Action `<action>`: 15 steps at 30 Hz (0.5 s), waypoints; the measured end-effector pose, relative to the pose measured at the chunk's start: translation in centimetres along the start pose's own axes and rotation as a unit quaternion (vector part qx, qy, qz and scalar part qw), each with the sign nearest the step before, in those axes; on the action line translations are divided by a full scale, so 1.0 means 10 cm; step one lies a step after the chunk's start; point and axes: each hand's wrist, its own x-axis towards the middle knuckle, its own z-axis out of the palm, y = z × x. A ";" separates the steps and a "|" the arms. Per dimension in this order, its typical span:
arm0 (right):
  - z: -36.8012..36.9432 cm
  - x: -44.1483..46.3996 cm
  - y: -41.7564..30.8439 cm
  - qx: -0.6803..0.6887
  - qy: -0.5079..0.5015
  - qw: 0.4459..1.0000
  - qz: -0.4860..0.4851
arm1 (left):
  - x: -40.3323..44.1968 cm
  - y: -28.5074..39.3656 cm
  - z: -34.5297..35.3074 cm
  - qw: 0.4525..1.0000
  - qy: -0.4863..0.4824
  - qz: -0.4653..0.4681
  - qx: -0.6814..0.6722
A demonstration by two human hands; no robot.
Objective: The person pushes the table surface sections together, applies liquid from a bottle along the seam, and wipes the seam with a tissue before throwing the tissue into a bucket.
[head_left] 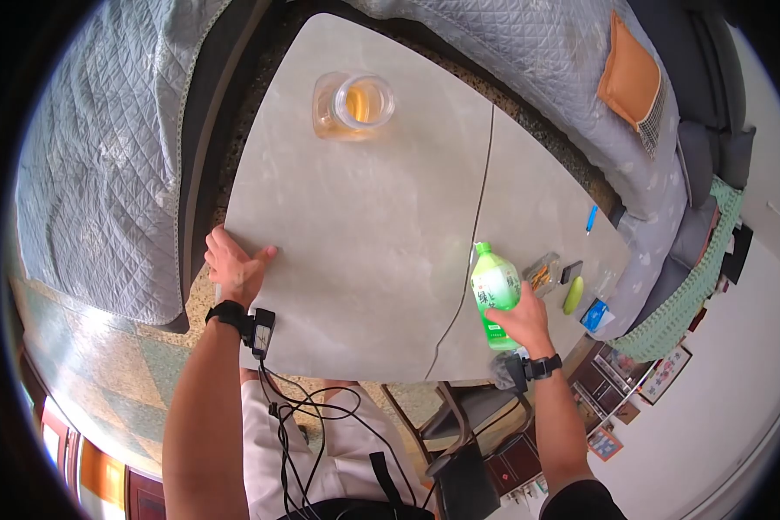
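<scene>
A green-capped drink bottle with a green and white label is at the right part of the grey table. My right hand is wrapped round its right side, fingers partly hidden behind it. Whether the bottle rests on the table or is lifted, I cannot tell. My left hand lies at the table's left edge, thumb on the top and fingers apart, holding nothing. Towards the far end stands a clear, wide-mouthed jar with amber liquid in it.
Right of the bottle lie a clear container with brown sticks, a dark small box, a green oblong thing, a blue packet and a blue pen. Quilt-covered sofas flank the table. Black cables hang before my lap.
</scene>
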 end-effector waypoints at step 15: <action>-0.19 0.19 -0.22 0.019 0.020 1.000 -0.011 | -0.04 0.06 -0.05 1.000 -0.006 -0.009 0.028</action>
